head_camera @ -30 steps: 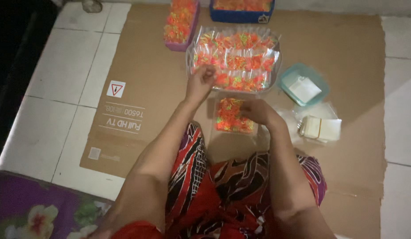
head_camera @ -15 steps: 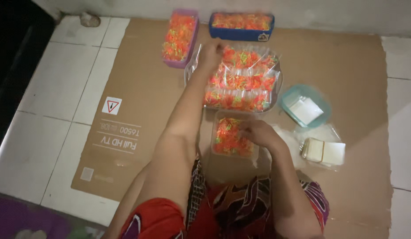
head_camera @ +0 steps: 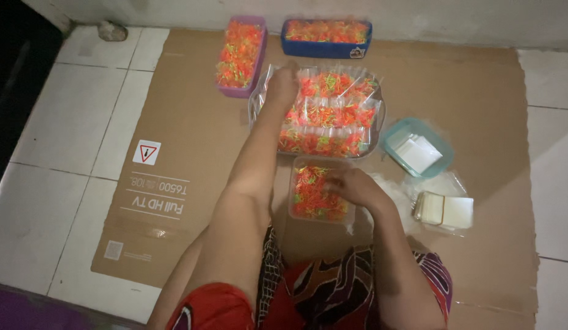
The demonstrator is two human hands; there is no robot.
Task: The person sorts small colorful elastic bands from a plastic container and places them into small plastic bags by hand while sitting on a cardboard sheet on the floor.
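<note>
Head view, looking down at my lap and the floor. Flattened cardboard sheet (head_camera: 192, 134) covers most of the white tile floor (head_camera: 64, 122); everything sits on it. At the far edge, a blue tub (head_camera: 326, 49) and beside it a purple tub (head_camera: 226, 90), both full of small orange and green pieces. Nearer, a clear tray (head_camera: 254, 107) packed with rows of small clear bags of the same bright pieces. Just below it, touching or nearly so, a small clear box (head_camera: 291, 211) of loose orange and green pieces, close to my knees. Right of the tray, a teal dish (head_camera: 394, 131) holding white slips. Near that, a stack of empty clear bags (head_camera: 443, 209) with a band around it, lying on loose plastic.

My left hand (head_camera: 282, 82) is stretched out over the far left corner of the tray, fingers bunched together on the bags there; I cannot tell whether it is pinching one. My right hand (head_camera: 352, 185) rests on the right side of the small box, fingers curled down among the loose pieces; whether they grip any is hidden.
</note>
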